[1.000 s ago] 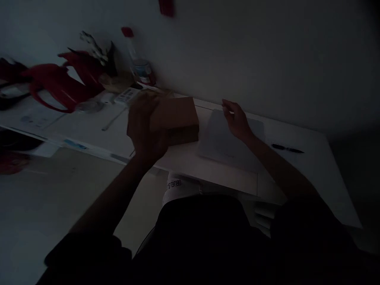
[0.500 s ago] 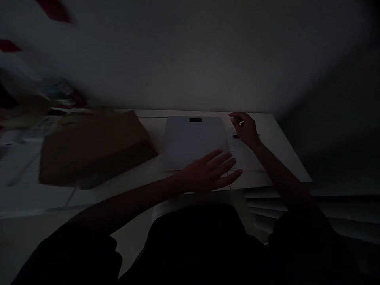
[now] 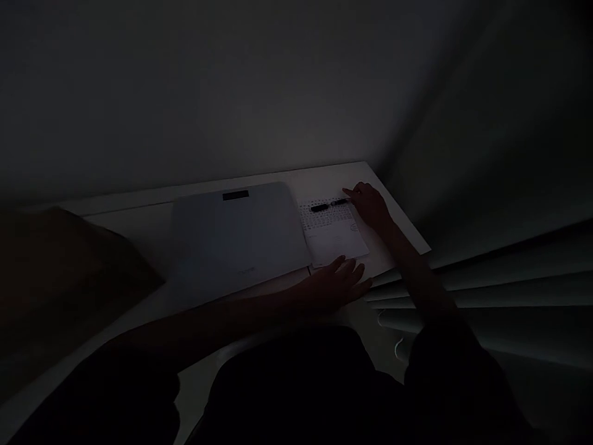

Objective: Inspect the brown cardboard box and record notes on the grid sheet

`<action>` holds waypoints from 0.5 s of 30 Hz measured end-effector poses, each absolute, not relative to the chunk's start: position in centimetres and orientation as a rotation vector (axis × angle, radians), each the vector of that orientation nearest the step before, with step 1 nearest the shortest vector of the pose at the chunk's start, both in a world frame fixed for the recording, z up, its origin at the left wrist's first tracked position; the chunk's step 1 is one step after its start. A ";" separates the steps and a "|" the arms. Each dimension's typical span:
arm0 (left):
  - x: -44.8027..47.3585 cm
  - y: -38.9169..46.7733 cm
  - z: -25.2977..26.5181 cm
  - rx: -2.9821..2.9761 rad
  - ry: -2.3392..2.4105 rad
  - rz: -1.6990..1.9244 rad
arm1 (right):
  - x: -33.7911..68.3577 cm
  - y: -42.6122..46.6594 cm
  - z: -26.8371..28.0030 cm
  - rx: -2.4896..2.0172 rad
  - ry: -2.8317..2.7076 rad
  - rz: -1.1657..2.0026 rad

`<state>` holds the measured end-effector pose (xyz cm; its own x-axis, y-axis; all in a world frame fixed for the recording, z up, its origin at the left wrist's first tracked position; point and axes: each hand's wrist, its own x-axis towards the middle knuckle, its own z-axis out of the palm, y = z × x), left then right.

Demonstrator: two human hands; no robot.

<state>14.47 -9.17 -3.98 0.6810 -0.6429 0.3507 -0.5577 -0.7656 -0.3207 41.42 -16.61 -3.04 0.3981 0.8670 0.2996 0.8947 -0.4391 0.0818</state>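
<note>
Counter [image 3: 320, 183]: a flat pale panel [image 3: 236, 241] lies beside the printed paper [image 3: 334, 242], presumably light and limp, best taken by an edge; your left hand [image 3: 336, 284], loosely spread, appears empty near it; your right hand [image 3: 370, 205], partly curled, meets the pen [image 3: 319, 208], hold undeterminable; that pen, atop the paper, should prove light, stiff, prone to roll: pinch mid-barrel

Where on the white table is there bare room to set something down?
Bare white tabletop shows between the brown box and grey slab, behind the paper toward the wall, and right of the right hand. It is crowded around the paper, where the pen lies on top and the left hand is near its front edge.
</note>
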 end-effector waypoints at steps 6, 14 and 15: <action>15.0 -9.9 -6.0 -2.895 0.876 -0.490 | 41.5 -16.1 -4.7 -2.668 -1.798 -0.455; 15.1 -9.9 -6.0 -3.037 0.793 -0.388 | 41.4 -15.6 -4.8 -2.632 -1.789 -0.557; 15.2 -9.9 -6.0 -3.052 0.791 -0.388 | 41.4 -15.6 -4.8 -2.621 -1.791 -0.571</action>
